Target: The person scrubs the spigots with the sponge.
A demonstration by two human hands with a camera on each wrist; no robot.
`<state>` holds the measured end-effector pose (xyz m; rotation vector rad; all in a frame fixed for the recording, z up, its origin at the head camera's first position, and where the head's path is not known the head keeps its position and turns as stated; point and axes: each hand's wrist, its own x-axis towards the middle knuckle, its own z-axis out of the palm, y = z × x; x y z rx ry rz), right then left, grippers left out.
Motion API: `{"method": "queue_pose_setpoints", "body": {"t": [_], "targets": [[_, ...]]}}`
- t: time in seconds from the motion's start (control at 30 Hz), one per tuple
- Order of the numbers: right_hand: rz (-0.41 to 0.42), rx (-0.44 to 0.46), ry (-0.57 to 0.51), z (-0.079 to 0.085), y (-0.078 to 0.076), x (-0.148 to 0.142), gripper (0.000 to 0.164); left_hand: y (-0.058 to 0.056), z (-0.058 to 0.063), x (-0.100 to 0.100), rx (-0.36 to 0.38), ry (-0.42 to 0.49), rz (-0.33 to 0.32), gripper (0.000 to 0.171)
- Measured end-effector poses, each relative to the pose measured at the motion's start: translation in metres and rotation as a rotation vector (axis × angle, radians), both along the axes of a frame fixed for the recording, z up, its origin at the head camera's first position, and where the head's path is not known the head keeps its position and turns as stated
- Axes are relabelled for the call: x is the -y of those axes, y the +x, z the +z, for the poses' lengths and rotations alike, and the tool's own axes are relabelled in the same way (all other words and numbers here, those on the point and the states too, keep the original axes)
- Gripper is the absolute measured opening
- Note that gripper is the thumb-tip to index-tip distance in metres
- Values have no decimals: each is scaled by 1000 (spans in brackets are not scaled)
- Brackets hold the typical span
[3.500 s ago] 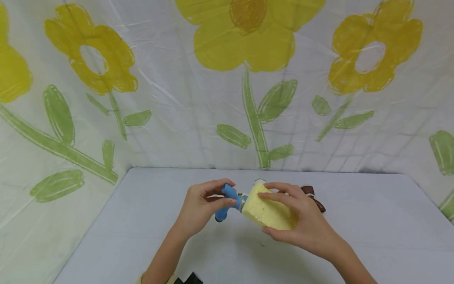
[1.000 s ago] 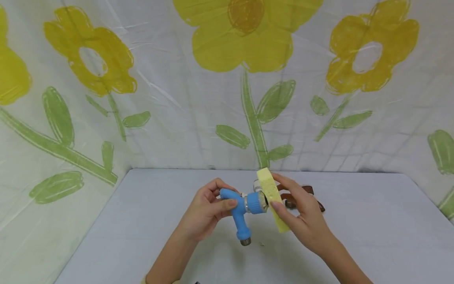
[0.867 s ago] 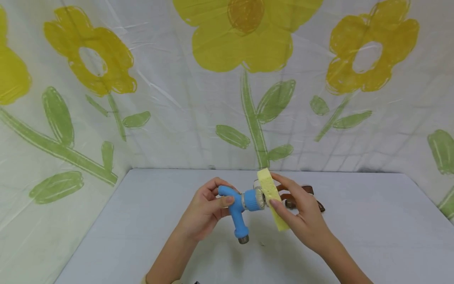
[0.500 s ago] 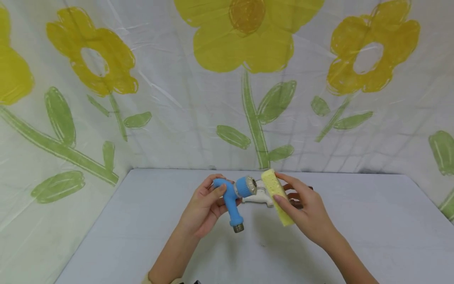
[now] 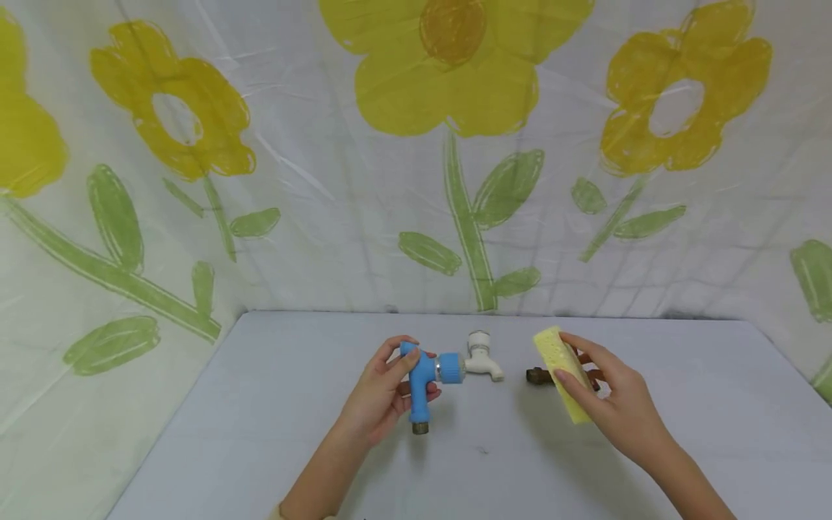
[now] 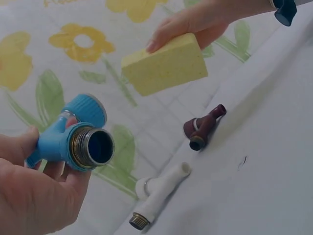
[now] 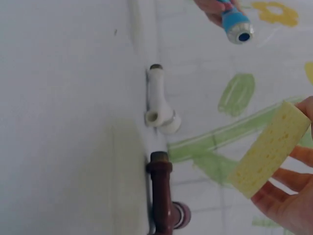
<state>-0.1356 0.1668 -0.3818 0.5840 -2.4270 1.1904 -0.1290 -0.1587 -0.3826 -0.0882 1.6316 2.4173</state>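
My left hand [image 5: 383,393] grips a blue faucet [image 5: 421,383] by its body, above the table. The faucet's threaded metal end [image 6: 92,147] faces the left wrist camera, and its ribbed blue knob [image 5: 451,368] points right in the head view. To the right, my right hand [image 5: 614,404] holds a yellow sponge [image 5: 564,372] between thumb and fingers, apart from the faucet. Behind and between the hands a white faucet [image 5: 481,357] lies on the table. A dark brown faucet [image 5: 539,375] lies partly hidden behind the sponge; its knob shows in the right wrist view.
The pale table [image 5: 292,462] runs back to a white cloth [image 5: 312,238] printed with yellow flowers and green leaves. A small dark speck [image 5: 482,451] marks the table in front of the white faucet.
Earlier the sponge was against the blue faucet's knob end. My right hand has since moved right with the sponge, and my left hand has turned the faucet, uncovering the white one.
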Motion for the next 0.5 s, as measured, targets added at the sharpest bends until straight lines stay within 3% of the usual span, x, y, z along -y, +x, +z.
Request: {"method": "queue_pose_setpoints", "body": {"t": [0.13, 0.27, 0.4, 0.5], "targets": [[-32, -12, 13, -9, -3, -18, 52, -2, -5, 7, 19, 80, -87, 15], [-71, -17, 43, -16, -9, -37, 54, -5, -9, 17, -31, 123, -151, 17], [-94, -35, 77, -21, -14, -56, 61, -12, -10, 28, -160, -10, -182, 30], [-112, 5, 124, -23, -18, -70, 63, -17, -8, 37, -268, -228, -179, 38]]}}
